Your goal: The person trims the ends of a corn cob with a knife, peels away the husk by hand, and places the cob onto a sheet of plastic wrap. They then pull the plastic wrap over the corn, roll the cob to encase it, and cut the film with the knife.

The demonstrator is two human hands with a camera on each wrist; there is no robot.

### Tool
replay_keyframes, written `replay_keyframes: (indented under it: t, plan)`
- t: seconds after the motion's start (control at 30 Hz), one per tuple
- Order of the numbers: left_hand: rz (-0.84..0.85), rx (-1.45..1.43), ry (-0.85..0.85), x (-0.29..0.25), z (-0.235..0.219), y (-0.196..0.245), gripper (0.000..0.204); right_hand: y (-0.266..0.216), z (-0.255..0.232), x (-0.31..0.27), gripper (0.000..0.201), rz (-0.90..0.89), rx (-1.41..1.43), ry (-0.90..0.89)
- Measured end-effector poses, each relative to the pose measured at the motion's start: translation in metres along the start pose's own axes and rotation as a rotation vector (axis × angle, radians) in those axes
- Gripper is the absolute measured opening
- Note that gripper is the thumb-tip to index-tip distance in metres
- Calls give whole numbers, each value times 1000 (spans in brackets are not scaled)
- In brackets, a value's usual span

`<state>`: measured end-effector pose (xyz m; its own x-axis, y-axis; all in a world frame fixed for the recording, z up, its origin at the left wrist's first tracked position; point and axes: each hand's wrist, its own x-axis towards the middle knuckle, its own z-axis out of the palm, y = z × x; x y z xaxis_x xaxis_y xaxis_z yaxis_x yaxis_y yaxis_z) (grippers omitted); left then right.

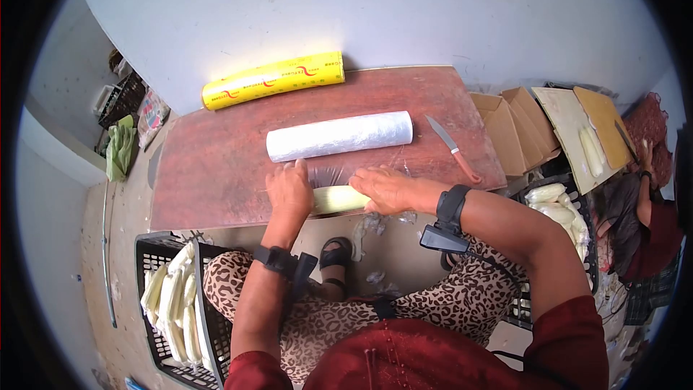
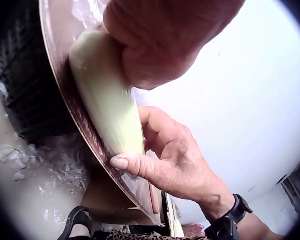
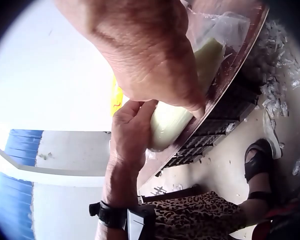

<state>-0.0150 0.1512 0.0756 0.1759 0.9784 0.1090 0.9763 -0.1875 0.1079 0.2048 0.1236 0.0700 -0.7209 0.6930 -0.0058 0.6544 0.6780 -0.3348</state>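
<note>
On the near edge of the red-brown table [image 1: 216, 173] lies a pale green ear of corn [image 1: 333, 200], with clear cling film [image 1: 328, 175] drawn smooth over it. My left hand [image 1: 290, 189] is at its left end, fingers curled and pinching the film at the corn's far side; the fingertips are partly hidden. My right hand [image 1: 390, 189] grips the other end. In the left wrist view its thumb presses on the near side of the corn [image 2: 107, 100] and its fingers reach behind. Just beyond the hands is a white roll of film [image 1: 339, 136].
A yellow printed film roll [image 1: 274, 79] lies along the wall. Right of the white roll is a knife [image 1: 453, 148] with a reddish handle. Crates of corn stand left [image 1: 173, 303] and right [image 1: 559, 206], beside a cardboard box [image 1: 512, 130]. Another person [image 1: 650, 224] sits far right.
</note>
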Motion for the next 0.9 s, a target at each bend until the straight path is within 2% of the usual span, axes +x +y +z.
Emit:
replay_keyframes:
  t: [0.07,0.17,0.23,0.3,0.37,0.47,0.57,0.67,0.77,0.87,0.9]
  plan:
    - [31,134,159,-3,-8,-10,15,-1,-3,0,41,12,13,-19]
    - [219,-59,492,-6,-23,5,18,0,-6,2,43,22,26,-54]
    - [414,-280,546,-20,-32,29,28,0,-7,7,41,93,44,-123]
    - [521,-372,324,-42,-28,47,44,3,-5,8,39,125,63,-130]
    - [548,-425,195,-58,-9,57,58,13,6,7,40,116,88,-73]
    - [531,-364,146,-58,2,47,69,9,-4,7,41,85,198,-82]
    - [593,-203,99,-50,12,36,72,-6,-30,4,40,167,72,-228]
    - [568,-177,93,-51,10,39,71,3,-48,15,44,206,168,-174]
    - [572,-159,91,-49,8,40,70,19,-51,30,58,205,-25,216]
    - [586,-135,86,-43,7,42,70,34,-47,37,70,218,-256,317]
    - [589,-123,85,-41,7,42,70,39,-43,36,71,239,-296,297]
